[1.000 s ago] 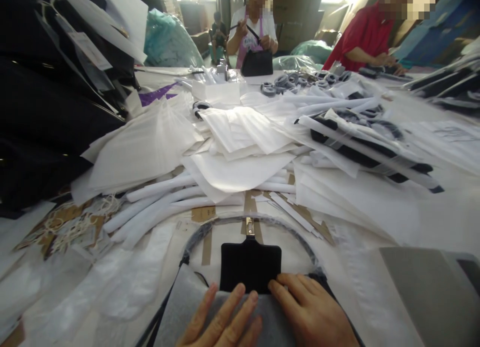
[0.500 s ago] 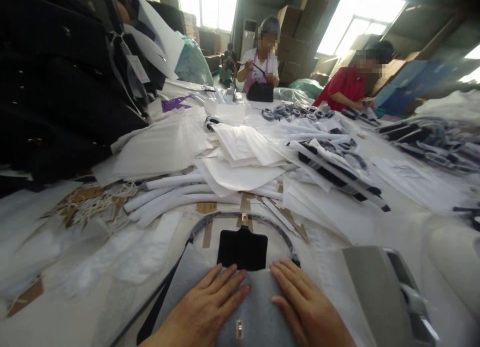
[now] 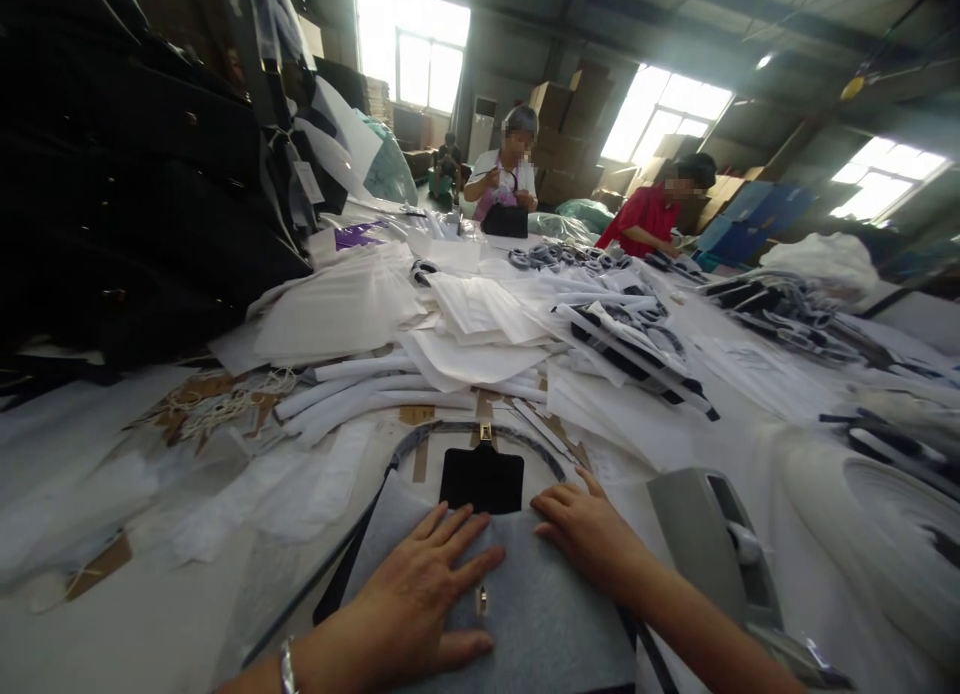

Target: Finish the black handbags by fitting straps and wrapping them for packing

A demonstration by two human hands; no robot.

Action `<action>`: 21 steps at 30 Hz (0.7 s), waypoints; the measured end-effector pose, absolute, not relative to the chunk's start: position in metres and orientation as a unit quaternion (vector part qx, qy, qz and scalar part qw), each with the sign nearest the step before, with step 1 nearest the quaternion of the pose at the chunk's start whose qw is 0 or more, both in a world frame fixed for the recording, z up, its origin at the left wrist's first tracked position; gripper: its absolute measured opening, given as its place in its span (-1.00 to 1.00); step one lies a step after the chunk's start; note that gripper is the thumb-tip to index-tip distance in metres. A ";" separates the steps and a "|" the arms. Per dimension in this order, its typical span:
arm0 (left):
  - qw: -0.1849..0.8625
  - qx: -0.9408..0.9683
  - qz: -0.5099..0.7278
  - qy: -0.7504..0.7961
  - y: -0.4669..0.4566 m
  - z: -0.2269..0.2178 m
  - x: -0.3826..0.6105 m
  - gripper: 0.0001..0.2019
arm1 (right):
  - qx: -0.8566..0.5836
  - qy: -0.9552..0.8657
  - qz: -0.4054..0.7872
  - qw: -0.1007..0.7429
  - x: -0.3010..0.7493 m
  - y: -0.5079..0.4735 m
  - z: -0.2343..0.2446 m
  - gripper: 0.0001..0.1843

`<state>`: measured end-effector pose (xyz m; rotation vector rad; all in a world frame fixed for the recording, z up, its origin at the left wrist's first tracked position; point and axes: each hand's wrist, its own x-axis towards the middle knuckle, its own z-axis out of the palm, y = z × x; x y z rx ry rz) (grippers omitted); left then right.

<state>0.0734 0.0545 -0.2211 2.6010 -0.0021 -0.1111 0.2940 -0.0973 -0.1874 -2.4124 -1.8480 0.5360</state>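
A black handbag lies in front of me, its black flap tab (image 3: 482, 479) with a gold clasp (image 3: 485, 432) pointing away from me. Its wrapped handle (image 3: 435, 429) arches beyond the tab. Over the bag's body is a pale grey sheet (image 3: 555, 614), with a small metal turn-lock (image 3: 482, 600) showing through it. My left hand (image 3: 431, 584) rests flat on the sheet, fingers spread. At the sheet's upper right edge, my right hand (image 3: 589, 529) presses down with fingers bent a little and thumb apart; it grips nothing that I can see.
A grey tape dispenser (image 3: 694, 534) stands right of the bag, near a white foam roll (image 3: 862, 544). White sheets (image 3: 337, 314) and wrapped handles (image 3: 547, 257) cover the table beyond. Black bags (image 3: 135, 194) are piled at left. Two co-workers (image 3: 504, 174) sit across the table.
My right hand has shifted outward along the sheet's top edge, its forearm now reaching in from the right. My left hand stays flat, thumb more spread. The view has tilted up and right.
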 end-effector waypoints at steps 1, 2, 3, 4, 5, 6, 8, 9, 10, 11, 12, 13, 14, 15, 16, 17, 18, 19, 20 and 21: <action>0.265 0.963 -0.040 -0.001 0.054 -0.221 0.073 -0.20 | -0.776 -0.603 0.186 0.021 0.299 -0.094 -0.184 -0.83; 0.264 0.964 -0.040 -0.002 0.054 -0.221 0.073 -0.20 | -0.771 -0.604 0.199 0.017 0.305 -0.090 -0.181 -0.83; 0.264 0.964 -0.039 -0.002 0.054 -0.222 0.072 -0.19 | -0.766 -0.605 0.216 0.014 0.311 -0.087 -0.179 -0.82; 0.264 0.964 -0.037 -0.003 0.054 -0.222 0.072 -0.19 | -0.759 -0.607 0.238 0.010 0.318 -0.084 -0.176 -0.80; 0.265 0.964 -0.034 -0.004 0.054 -0.223 0.071 -0.19 | -0.749 -0.607 0.265 0.004 0.325 -0.081 -0.175 -0.77; 0.265 0.964 -0.030 -0.004 0.053 -0.224 0.071 -0.19 | -0.739 -0.608 0.292 -0.005 0.331 -0.077 -0.174 -0.74; 0.265 0.964 -0.024 -0.007 0.053 -0.225 0.070 -0.19 | -0.721 -0.606 0.335 -0.023 0.340 -0.072 -0.174 -0.68; 0.265 0.964 -0.023 -0.009 0.053 -0.226 0.070 -0.19 | -0.718 -0.605 0.344 -0.031 0.343 -0.070 -0.176 -0.66; 0.264 0.964 -0.023 -0.009 0.053 -0.227 0.069 -0.19 | -0.719 -0.603 0.344 -0.035 0.344 -0.068 -0.177 -0.65; 0.264 0.964 -0.023 -0.010 0.053 -0.228 0.069 -0.18 | -0.721 -0.603 0.339 -0.037 0.344 -0.068 -0.179 -0.63; 0.264 0.964 -0.022 -0.011 0.053 -0.229 0.069 -0.17 | -0.724 -0.603 0.333 -0.036 0.343 -0.069 -0.180 -0.62; 0.264 0.964 -0.020 -0.012 0.053 -0.231 0.069 -0.17 | -0.727 -0.603 0.325 -0.033 0.342 -0.071 -0.182 -0.62; 0.264 0.964 -0.019 -0.012 0.053 -0.232 0.069 -0.16 | -0.730 -0.604 0.318 -0.028 0.341 -0.073 -0.184 -0.61; 0.263 0.964 -0.018 -0.012 0.053 -0.234 0.069 -0.16 | -0.732 -0.604 0.314 -0.022 0.341 -0.075 -0.185 -0.61; 0.263 0.965 -0.018 -0.013 0.052 -0.235 0.070 -0.17 | -0.734 -0.603 0.311 -0.016 0.342 -0.078 -0.187 -0.59; 0.262 0.965 -0.018 -0.013 0.052 -0.236 0.070 -0.17 | -0.736 -0.602 0.311 -0.009 0.343 -0.080 -0.188 -0.57; 0.260 0.965 -0.018 -0.013 0.052 -0.236 0.070 -0.18 | -0.736 -0.599 0.316 -0.003 0.346 -0.081 -0.190 -0.55; 0.259 0.966 -0.017 -0.013 0.052 -0.236 0.070 -0.18 | -0.734 -0.596 0.324 0.004 0.348 -0.082 -0.191 -0.53; 0.258 0.966 -0.017 -0.013 0.051 -0.235 0.070 -0.19 | -0.732 -0.593 0.336 0.012 0.350 -0.083 -0.192 -0.51; 0.257 0.966 -0.018 -0.013 0.051 -0.234 0.070 -0.19 | -0.730 -0.589 0.347 0.020 0.352 -0.084 -0.193 -0.49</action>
